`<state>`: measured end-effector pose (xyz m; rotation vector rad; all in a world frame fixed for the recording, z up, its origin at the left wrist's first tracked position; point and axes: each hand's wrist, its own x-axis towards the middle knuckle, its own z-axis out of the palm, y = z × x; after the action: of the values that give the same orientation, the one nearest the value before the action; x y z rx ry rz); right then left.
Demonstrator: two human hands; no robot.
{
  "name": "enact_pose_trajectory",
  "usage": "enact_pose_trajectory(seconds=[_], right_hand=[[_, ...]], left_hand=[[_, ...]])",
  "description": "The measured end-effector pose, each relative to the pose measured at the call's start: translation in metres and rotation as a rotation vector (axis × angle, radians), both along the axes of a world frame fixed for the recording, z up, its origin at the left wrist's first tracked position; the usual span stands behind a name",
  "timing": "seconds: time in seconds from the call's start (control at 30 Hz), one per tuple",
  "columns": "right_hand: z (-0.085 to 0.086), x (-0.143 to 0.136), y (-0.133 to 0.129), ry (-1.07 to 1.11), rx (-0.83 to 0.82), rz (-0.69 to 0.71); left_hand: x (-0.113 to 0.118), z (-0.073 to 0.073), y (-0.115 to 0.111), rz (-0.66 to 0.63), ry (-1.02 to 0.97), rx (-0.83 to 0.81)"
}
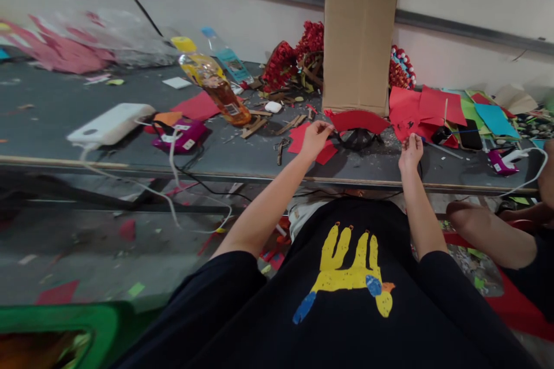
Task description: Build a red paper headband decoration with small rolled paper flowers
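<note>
My left hand (317, 138) is closed in a pinch at the left end of a curved red paper strip (359, 120). The strip arches above a dark round object (357, 139) whose kind I cannot make out. To the right, my right hand (411, 153) has its fingertips pressed together at the lower edge of a small red paper piece (402, 125). Flat red paper sheets (326, 153) lie under and beside my left hand. Behind the strip, a tall cardboard panel (360, 34) stands upright.
On the bench (242, 155) to the left are a tilted bottle of brown drink (225, 98), a blue-capped bottle (229, 57), a white power bank (112, 123) and a purple socket block (184, 134). A phone (470, 135) and coloured paper (497, 119) lie right. A person's arm (493, 233) is nearby.
</note>
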<state>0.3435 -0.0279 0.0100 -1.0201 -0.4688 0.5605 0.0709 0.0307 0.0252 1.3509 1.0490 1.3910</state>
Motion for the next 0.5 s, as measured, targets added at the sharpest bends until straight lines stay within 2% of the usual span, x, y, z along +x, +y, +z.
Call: enact_pose_trajectory(seconds=[0.1, 0.27, 0.4, 0.5], right_hand=[[0.003, -0.003, -0.002, 0.008, 0.018, -0.007], [0.011, -0.005, -0.003, -0.012, 0.055, -0.042], [0.021, -0.010, -0.012, -0.035, 0.100, -0.125], [0.032, -0.028, -0.030, -0.072, 0.156, -0.132]], left_hand=[[0.000, -0.002, -0.004, 0.048, 0.018, -0.020], [-0.008, -0.011, -0.022, 0.152, 0.130, 0.043], [-0.008, -0.010, -0.051, 0.116, 0.142, 0.021], [0.003, 0.000, -0.084, -0.004, 0.124, 0.027]])
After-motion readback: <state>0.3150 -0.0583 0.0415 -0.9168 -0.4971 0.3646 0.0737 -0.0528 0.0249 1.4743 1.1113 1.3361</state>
